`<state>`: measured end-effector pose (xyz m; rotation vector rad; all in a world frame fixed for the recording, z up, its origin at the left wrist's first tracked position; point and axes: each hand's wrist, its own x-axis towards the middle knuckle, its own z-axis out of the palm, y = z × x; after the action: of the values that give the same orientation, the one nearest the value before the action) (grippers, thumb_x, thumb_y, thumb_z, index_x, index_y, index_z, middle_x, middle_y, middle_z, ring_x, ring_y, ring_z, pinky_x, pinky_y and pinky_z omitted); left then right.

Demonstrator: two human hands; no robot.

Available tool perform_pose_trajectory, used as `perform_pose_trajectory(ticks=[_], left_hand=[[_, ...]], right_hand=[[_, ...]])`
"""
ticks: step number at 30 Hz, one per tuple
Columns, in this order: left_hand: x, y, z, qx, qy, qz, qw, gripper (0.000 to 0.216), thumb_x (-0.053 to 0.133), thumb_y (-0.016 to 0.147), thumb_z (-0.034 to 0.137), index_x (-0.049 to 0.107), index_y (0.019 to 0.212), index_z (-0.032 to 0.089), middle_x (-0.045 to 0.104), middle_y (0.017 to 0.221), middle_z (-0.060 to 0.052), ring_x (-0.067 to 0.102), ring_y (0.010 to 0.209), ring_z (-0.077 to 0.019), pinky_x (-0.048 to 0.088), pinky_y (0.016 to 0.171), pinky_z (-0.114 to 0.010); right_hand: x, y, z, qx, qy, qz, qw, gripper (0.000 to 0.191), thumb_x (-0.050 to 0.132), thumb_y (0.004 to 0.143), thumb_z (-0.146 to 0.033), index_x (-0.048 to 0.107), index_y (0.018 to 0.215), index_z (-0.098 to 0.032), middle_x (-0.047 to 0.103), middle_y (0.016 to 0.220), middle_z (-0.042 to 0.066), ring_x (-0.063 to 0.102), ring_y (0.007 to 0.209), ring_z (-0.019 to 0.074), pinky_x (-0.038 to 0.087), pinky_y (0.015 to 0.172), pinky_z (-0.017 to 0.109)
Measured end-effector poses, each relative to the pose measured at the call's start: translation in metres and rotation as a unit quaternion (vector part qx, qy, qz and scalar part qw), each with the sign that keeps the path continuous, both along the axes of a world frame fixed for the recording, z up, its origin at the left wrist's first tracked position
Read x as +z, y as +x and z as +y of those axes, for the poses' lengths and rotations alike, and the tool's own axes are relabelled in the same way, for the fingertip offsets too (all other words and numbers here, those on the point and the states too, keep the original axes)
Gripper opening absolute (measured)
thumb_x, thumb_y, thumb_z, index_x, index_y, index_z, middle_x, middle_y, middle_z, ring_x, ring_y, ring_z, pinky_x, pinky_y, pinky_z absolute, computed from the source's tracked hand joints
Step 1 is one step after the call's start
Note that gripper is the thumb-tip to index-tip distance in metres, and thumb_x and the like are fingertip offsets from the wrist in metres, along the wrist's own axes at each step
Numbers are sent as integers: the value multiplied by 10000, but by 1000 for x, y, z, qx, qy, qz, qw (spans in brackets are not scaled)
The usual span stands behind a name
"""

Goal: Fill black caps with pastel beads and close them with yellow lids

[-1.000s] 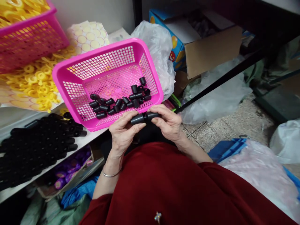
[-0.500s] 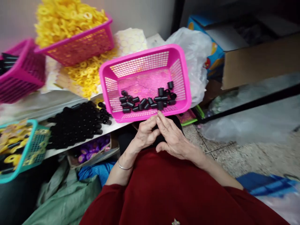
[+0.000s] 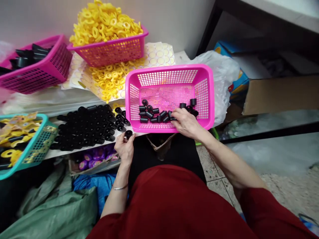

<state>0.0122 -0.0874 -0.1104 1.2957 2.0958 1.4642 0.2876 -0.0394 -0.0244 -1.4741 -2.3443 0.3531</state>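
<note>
My left hand (image 3: 124,148) pinches a short black plastic cylinder (image 3: 129,133) between thumb and fingers, at the front edge of the shelf. Beside it stand many more black cylinders (image 3: 87,127), packed close in rows. My right hand (image 3: 186,123) reaches over the front rim of a pink mesh basket (image 3: 170,69). Its fingers are closed at a black cylinder (image 3: 172,118) lying on the basket floor, partly covered by the fingertips. Several loose black cylinders (image 3: 149,114) lie around it along the basket's front side.
Yellow plastic rings (image 3: 107,25) heap a second pink basket (image 3: 107,53) behind; more lie loose on paper sheets (image 3: 159,54). A pink basket (image 3: 35,76) of black parts and a teal basket (image 3: 37,146) stand left. An open cardboard box (image 3: 281,96) is at right.
My hands, together before the basket earlier, have parted. The left moved to the shelf edge and now holds a black cylinder; the right went into the basket. The view shifted.
</note>
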Motion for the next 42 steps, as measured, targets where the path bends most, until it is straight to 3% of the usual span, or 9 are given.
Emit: perform_pose_trajectory(ticks=[7, 15, 21, 24, 28, 31, 34, 38, 42], left_hand=[[-12, 5, 20, 9, -22, 91, 996, 307, 639, 731, 318, 663, 998, 168, 485, 614, 47, 469, 567, -114, 418, 646, -257], [-24, 4, 21, 6, 37, 156, 987, 493, 586, 765, 261, 549, 1223, 84, 626, 727, -42, 587, 648, -162, 480, 689, -292], [4, 8, 10, 5, 162, 283, 945, 358, 626, 806, 296, 608, 1100, 92, 657, 1005, -169, 616, 840, -209, 492, 756, -335], [32, 17, 28, -111, 182, 333, 919, 192, 585, 834, 245, 655, 977, 138, 673, 951, -125, 601, 870, -214, 472, 828, -373], [62, 35, 73, -315, 56, 404, 857, 199, 491, 834, 143, 685, 857, 181, 673, 955, -91, 549, 901, -222, 444, 842, -386], [76, 49, 100, -421, -67, 483, 765, 243, 485, 787, 107, 691, 888, 186, 655, 1005, -102, 509, 988, -269, 419, 821, -416], [84, 62, 112, -444, -147, 541, 699, 257, 504, 757, 124, 682, 934, 178, 623, 1057, -125, 488, 1018, -310, 396, 777, -439], [84, 72, 113, -430, -166, 570, 680, 277, 485, 755, 121, 653, 972, 157, 606, 1074, -145, 474, 1037, -326, 382, 771, -447], [80, 71, 112, -426, -163, 563, 689, 298, 465, 768, 105, 627, 1015, 142, 628, 1040, -148, 483, 1034, -323, 380, 803, -466]], right_hand=[[5, -40, 56, 131, -73, -210, 966, 267, 455, 825, -94, 658, 998, -107, 648, 1037, 155, 533, 963, 266, 431, 758, 358], [13, -40, 74, 103, -128, -242, 956, 243, 515, 819, -178, 671, 994, -114, 679, 1027, 149, 620, 873, 240, 406, 650, 294], [9, -1, 76, 13, -140, 17, 990, 238, 549, 816, -324, 632, 934, -134, 644, 798, 48, 552, 697, 165, 348, 595, 264], [9, 15, 69, -45, -179, 191, 964, 229, 586, 765, -311, 613, 903, -130, 611, 729, 10, 528, 651, 139, 375, 597, 256], [7, 27, 55, -108, -180, 295, 932, 221, 665, 676, -259, 614, 854, -139, 579, 690, -15, 522, 634, 129, 416, 604, 265], [3, 31, 44, -149, -214, 415, 872, 228, 680, 649, -191, 611, 862, -147, 586, 701, -20, 560, 627, 124, 476, 611, 272], [2, 31, 33, -159, -297, 563, 754, 147, 650, 667, -119, 577, 790, -153, 587, 665, -23, 612, 612, 120, 548, 644, 291], [6, 29, 17, -125, -369, 691, 610, 182, 589, 699, -41, 556, 840, -151, 636, 714, -3, 688, 702, 139, 598, 755, 319], [4, 27, 6, -97, -374, 743, 546, 176, 551, 727, -50, 560, 873, -148, 659, 742, 9, 712, 761, 163, 604, 780, 308]])
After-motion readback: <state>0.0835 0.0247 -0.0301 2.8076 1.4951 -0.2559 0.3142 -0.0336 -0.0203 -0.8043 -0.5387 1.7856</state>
